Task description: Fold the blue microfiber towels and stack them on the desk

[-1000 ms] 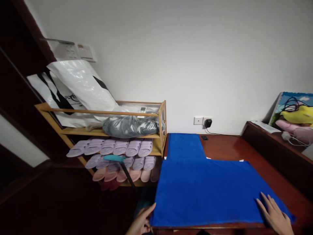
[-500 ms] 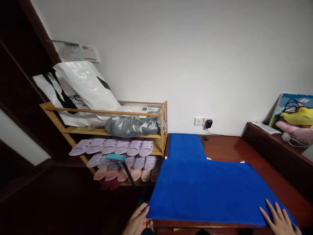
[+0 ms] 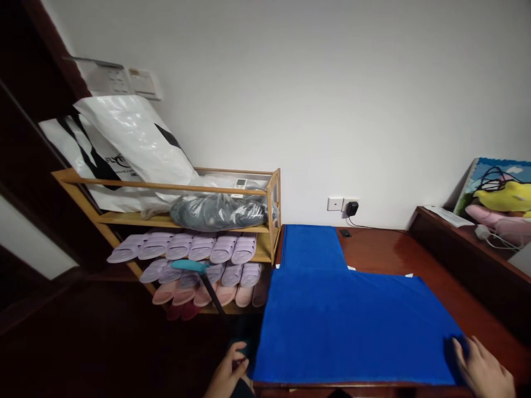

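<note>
Lying spread over the near part of the brown table [image 3: 385, 254], the blue cloth [image 3: 357, 326] reaches the front edge, its near right corner covered by the right hand [image 3: 483, 362]. That hand bends its fingers over the edge of the cloth, where a dark fold bunches up; I cannot tell whether they pinch it, because the fingertips are partly lost in the fold. Just beside the near left corner of the cloth, the left hand [image 3: 227, 371] is loosely curled, a narrow gap between thumb and fingers, seemingly apart from the fabric; its wrist is cut off by the bottom of the view. Beyond the cloth lies a narrower blue piece [image 3: 313, 247], and the overlap hides whether the two are joined. White tabs [image 3: 409, 275] peek out along the far edge of the cloth, mostly covered. Left of the cloth stands a wooden rack [image 3: 272, 224] with slippers [image 3: 201, 246], the lowest ones sunk in shadow. A turquoise-topped stick [image 3: 188, 266] blocks some of them, its lower end lost in the dark. Up on the rack, farther from the cloth, a clear plastic bag [image 3: 219, 214] blurs its dark contents. Well to the right of the cloth, a yellow soft toy [image 3: 504, 196] is cut off by the frame.
</note>
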The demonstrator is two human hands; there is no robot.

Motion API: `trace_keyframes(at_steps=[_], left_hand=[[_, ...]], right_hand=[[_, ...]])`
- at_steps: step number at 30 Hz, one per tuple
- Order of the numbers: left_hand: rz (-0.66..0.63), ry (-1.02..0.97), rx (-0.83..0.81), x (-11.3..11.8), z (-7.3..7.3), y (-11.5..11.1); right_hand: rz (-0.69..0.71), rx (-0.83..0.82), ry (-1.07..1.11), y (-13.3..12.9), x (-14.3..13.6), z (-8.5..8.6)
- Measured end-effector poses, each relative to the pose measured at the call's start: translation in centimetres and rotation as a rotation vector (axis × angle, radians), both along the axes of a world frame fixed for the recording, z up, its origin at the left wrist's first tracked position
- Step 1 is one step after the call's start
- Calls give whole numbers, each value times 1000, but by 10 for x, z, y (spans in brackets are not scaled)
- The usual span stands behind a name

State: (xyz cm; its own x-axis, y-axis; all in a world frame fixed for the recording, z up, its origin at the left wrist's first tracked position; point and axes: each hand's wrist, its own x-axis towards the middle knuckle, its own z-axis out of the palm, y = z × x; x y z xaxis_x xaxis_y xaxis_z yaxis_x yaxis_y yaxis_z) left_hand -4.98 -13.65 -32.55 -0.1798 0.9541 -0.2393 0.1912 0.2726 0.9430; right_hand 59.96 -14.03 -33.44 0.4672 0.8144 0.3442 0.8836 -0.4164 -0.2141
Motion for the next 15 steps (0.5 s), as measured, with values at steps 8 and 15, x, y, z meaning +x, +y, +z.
trace_keyframes(at_steps=[8,15], left_hand=[[-172,630,336,46,25,4],[-548,1257,771,92,37,-4]], right_hand=[[44,-230,288,97,9,-2],[69,-316,137,92,29,-11]])
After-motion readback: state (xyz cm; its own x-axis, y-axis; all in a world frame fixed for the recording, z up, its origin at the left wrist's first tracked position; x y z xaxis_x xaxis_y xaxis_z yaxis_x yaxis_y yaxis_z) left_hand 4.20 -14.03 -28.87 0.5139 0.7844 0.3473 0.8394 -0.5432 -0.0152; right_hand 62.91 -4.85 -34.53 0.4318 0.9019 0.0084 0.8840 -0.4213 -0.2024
